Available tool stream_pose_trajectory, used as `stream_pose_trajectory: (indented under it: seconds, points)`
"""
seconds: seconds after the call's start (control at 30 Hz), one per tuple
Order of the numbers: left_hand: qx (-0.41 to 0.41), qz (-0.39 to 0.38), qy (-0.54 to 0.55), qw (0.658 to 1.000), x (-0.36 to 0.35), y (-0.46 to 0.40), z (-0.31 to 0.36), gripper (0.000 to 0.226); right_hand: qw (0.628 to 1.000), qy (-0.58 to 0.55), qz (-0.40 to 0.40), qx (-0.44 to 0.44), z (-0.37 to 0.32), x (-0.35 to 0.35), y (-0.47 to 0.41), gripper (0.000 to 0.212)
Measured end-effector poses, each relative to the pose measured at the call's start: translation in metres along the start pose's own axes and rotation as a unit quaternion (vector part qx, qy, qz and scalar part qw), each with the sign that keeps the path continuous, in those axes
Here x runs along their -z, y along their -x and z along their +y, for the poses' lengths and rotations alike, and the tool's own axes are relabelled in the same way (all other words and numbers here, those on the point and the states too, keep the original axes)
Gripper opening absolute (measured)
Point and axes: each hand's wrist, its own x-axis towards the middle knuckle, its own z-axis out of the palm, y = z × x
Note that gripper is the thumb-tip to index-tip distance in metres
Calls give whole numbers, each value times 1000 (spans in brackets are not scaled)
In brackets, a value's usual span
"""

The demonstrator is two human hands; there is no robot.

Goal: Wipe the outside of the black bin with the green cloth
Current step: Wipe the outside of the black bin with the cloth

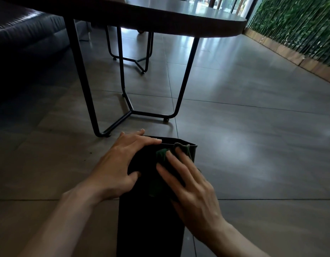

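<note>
The right hand lies flat with its fingers spread, pressing the cloth against the upper side of the bin; it grips nothing, the palm simply bearing down on the fabric. The cloth is bunched and dark green, showing past the fingertips near the bin's far end and partly hidden under the palm. The left hand is open too, laid over the bin's left edge with its fingers reaching toward the far rim and its thumb resting on the upper face, bracing it. The bin is black and lies on its side on the floor, its length running from the near edge of view away to the far middle, where its rim shows as a thin pale line. The floor is grey tile with a soft sheen. Just beyond the bin stands a table on thin black metal legs, its dark top filling the upper part of the view. A dark sofa sits at far left. A wall of green plants runs along the far right.
</note>
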Motion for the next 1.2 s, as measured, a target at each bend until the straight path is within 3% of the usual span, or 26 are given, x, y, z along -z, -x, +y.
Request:
stream_pose_trajectory:
  seconds: [0.07, 0.13, 0.27, 0.33, 0.4, 0.47, 0.53, 0.63, 0.7, 0.77, 0.83, 0.9, 0.97, 1.03, 1.1, 1.2]
  points:
    - [6, -1, -2, 1000, 0, 0, 0, 92, 999, 15, 2, 39, -6, -8, 14, 42]
    - [16, -5, -2, 1000, 0, 0, 0, 93, 990, 52, -25, 131, -17, -21, 45, 40]
    - [9, -12, 13, 1000, 1, 0, 0, 93, 943, 174, -95, 266, -25, -29, 82, 41]
    - [3, -10, 7, 1000, 0, -1, -1, 94, 966, 98, -79, 224, -16, -23, 62, 38]
    - [1, -5, 7, 1000, -2, -1, -3, 94, 994, 11, -25, 109, -4, -13, 29, 39]
    - [-2, -3, 11, 1000, -3, -2, -5, 93, 1000, -15, 10, 0, 6, -6, 1, 46]
    - [-1, -1, 6, 1000, -3, -2, -6, 93, 999, -8, 23, -31, 5, -8, -5, 48]
    - [4, -1, 5, 1000, -3, -3, -7, 94, 991, 37, -21, 130, -11, -24, 39, 39]
    - [8, -7, 4, 1000, -3, -2, -6, 95, 951, 123, -116, 260, -19, -24, 73, 42]
    - [5, -11, 8, 1000, -2, -1, -4, 95, 930, 159, -148, 297, -14, -18, 82, 45]
    - [3, -9, 6, 1000, -2, -2, -3, 94, 963, 87, -99, 233, -6, -13, 65, 42]
    - [-1, -5, 8, 1000, -3, -3, -4, 93, 994, 16, -38, 105, 2, -5, 31, 39]
    - [-2, -1, 18, 1000, -2, -4, -4, 91, 1000, -3, -2, -7, 8, 1, -1, 45]
    - [-2, 0, 20, 1000, -2, -4, -4, 91, 999, -4, 15, -30, 6, -2, -11, 43]
    - [2, -1, 15, 1000, -2, -5, -4, 91, 998, 12, 6, 53, -5, -14, 9, 36]
    - [6, -7, 11, 1000, -2, -4, -4, 93, 967, 96, -83, 223, -27, -28, 60, 37]
